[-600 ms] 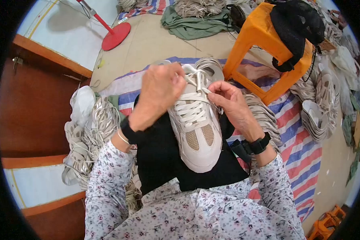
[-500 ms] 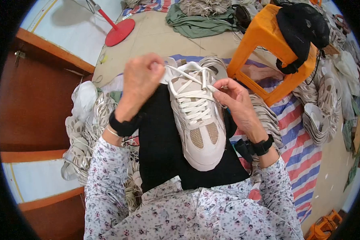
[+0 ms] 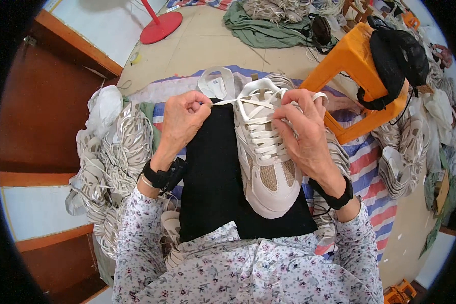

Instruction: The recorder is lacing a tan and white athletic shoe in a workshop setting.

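Note:
A beige and white sneaker (image 3: 271,187) with tan mesh panels lies on the black cloth (image 3: 207,177) over my lap, its toe toward me. White shoelace (image 3: 263,134) criss-crosses its front. To the left of the shoe's collar, my left hand (image 3: 185,119) pinches one lace end and draws it out taut sideways. My right hand (image 3: 307,133) is bent over the shoe's right side, fingertips at the upper lacing. A loop of lace sticks out beyond its fingers, which seem closed on the lace; the exact grip is partly hidden.
Stacks of shoe uppers (image 3: 126,142) lie at the left, and more (image 3: 396,172) at the right. An orange stool (image 3: 357,55) carrying a black mesh bag (image 3: 400,55) stands at the far right. Striped sheeting (image 3: 375,182) covers the floor. A red round base (image 3: 161,28) is at the back.
My left hand has come down from above the collar, pulling the lace out to the left. My right hand has moved over the lacing. The view has shifted slightly.

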### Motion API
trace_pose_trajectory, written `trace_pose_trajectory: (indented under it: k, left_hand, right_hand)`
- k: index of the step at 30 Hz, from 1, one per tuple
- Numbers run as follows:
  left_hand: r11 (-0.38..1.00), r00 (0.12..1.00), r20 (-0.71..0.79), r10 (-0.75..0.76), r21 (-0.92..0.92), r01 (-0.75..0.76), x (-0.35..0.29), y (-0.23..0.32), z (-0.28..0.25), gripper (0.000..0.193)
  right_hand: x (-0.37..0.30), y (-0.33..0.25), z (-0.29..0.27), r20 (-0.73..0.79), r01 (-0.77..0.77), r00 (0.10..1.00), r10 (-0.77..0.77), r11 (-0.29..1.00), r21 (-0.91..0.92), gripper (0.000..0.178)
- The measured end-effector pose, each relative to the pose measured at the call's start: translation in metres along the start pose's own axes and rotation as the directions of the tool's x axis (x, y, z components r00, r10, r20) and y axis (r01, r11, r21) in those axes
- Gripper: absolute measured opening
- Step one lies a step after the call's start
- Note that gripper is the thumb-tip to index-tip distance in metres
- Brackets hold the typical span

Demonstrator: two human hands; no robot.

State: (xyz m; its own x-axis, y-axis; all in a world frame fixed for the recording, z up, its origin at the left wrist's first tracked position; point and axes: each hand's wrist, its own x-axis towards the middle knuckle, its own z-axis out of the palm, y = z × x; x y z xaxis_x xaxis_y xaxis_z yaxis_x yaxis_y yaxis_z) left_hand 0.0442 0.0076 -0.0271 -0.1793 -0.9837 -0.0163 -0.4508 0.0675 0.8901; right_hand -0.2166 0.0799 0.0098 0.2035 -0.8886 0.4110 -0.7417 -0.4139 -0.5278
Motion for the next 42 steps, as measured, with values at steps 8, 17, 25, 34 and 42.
trace_pose_trajectory:
  k: [8,17,25,34,42]
  left_hand:
    - [1.000,1.000,0.026,0.009,0.002,-0.009,0.001,0.009,-0.002,0.008]
    - [0.999,0.998,0.061,0.020,0.028,-0.021,0.001,0.016,-0.005,0.007]
    - [0.998,0.997,0.057,0.047,0.041,-0.049,0.002,0.009,-0.008,0.007]
    - [0.919,0.965,-0.119,0.233,0.352,-0.178,0.005,-0.006,-0.033,0.009]
    - [0.838,0.933,-0.314,0.175,0.545,0.026,-0.020,-0.084,-0.141,0.011]
  right_hand:
    - [-0.001,-0.010,-0.011,0.057,0.023,0.998,-0.020,0.999,-0.045,0.007]
    - [0.007,-0.002,-0.026,0.398,-0.469,0.852,0.340,0.833,0.292,0.022]
    - [0.003,0.004,-0.039,0.305,-0.235,0.937,0.168,0.952,0.195,0.014]
    - [0.016,0.013,-0.028,0.166,0.048,0.985,-0.038,0.997,-0.056,0.004]
    - [0.014,0.039,-0.020,0.398,-0.429,0.894,0.204,0.645,0.633,0.018]
